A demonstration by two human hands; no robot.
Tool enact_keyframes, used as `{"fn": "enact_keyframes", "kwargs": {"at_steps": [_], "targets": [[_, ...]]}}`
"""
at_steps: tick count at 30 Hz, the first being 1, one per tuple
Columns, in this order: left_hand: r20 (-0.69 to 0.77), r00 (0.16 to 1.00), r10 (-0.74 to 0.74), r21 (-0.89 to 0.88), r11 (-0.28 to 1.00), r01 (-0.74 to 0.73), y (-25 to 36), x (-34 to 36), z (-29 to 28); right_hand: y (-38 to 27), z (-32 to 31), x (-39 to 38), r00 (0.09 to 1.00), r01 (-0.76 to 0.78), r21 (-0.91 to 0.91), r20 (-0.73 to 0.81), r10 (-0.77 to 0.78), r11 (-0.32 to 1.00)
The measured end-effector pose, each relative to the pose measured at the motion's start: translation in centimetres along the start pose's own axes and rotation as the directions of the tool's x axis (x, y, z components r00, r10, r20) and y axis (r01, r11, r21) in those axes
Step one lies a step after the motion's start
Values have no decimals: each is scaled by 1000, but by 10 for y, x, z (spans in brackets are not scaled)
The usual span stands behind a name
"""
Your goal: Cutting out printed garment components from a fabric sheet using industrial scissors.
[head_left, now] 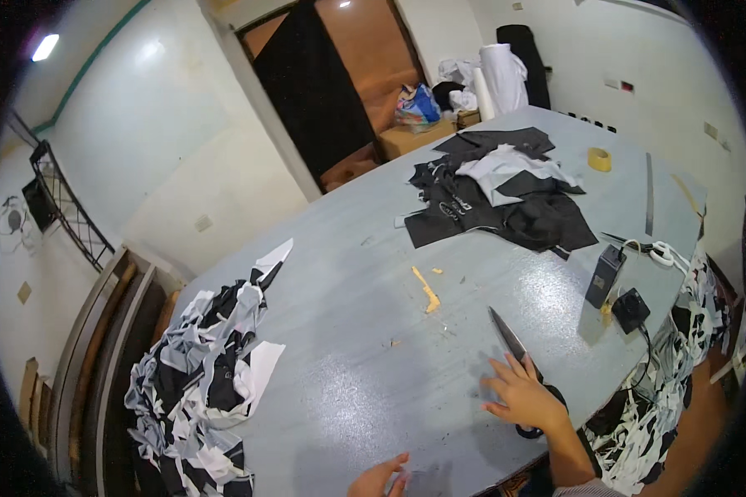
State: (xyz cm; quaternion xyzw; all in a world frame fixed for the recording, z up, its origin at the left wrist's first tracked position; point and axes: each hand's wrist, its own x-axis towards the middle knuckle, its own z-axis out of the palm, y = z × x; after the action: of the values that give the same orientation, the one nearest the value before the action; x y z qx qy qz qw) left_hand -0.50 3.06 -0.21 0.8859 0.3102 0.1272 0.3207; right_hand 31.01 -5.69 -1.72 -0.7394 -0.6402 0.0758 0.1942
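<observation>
Large shears [508,333] with a long metal blade and black handles lie on the grey-blue table near its front right. Over them is my right hand [522,396], fingers spread; it covers part of the handles, and I cannot tell whether it touches them. My left hand [376,479] shows at the lower edge with fingers apart and nothing visible in them; the rest of it is cut off. Ahead on the tabletop lie torn yellow scraps [427,291].
A heap of black, grey and white fabric scraps [215,373] lies at left. Black and white cloth pieces [497,195] are piled at the far side, near a yellow tape roll [599,160]. White-handled scissors [663,253] and black adapters [630,311] lie at right, above more scraps [638,447].
</observation>
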Motion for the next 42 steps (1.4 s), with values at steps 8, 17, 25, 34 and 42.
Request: {"fn": "enact_keyframes", "kwargs": {"at_steps": [8,17,25,34,42], "targets": [[-310,950,-43,283,949,136,-38,32,-38,19,22,-21,987,7,63,-162,3,998],[-686,724,-73,315,867,386,-153,-8,-98,38,-8,-25,980,189,29,-63,-187,982],[-759,637,-136,370,715,593,-259,25,-162,43,-13,-25,987,139,27,-89,-136,990],[-688,713,-132,650,323,687,-310,46,-201,32,-9,-22,988,124,93,-100,-115,988],[-875,460,150,322,890,323,-158,96,-223,34,-10,-30,977,137,-2,-163,-135,991]]}}
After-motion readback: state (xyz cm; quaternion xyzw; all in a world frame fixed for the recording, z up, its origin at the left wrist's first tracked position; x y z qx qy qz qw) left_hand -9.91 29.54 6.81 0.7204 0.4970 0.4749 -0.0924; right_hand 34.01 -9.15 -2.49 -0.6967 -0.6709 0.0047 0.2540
